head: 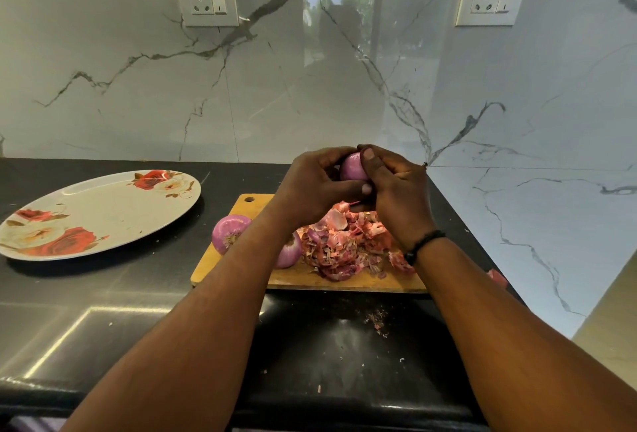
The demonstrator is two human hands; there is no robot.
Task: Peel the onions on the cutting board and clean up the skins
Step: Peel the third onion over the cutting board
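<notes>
Currently a purple onion (353, 167) sits mid-frame, raised above the cutting board (344, 280), held between both hands. Left hand (312, 183) curls round its left and underside, thumb tip showing just below the onion. Right hand (396, 187) wraps the right side, thumb pressed on the top of the onion, fingers closed on it. Visible onion surface looks smooth and shiny, so probably mostly peeled; the far side is hidden, can't tell if skin remains.

Below the hands, a heap of onion skins (344, 245) covers the centre and right of the board. Two more onions lie on the board's left part: one (230, 232) at the left edge, overhanging slightly, another (289, 252) partly behind the left forearm, touching the heap. One stray skin piece (497, 277) lies off the board at right, and small flakes (377, 323) are scattered on the dark counter (103, 293) in front of it. A flowered plate (113, 204) sits at left, well apart from the board.

Risks, judged: the slick onion could slip from the grip and drop into the heap, scattering skins. The onion at the board edge could roll off onto the counter if the board is nudged. More dry flakes may fall beyond the board, making cleanup wider.
</notes>
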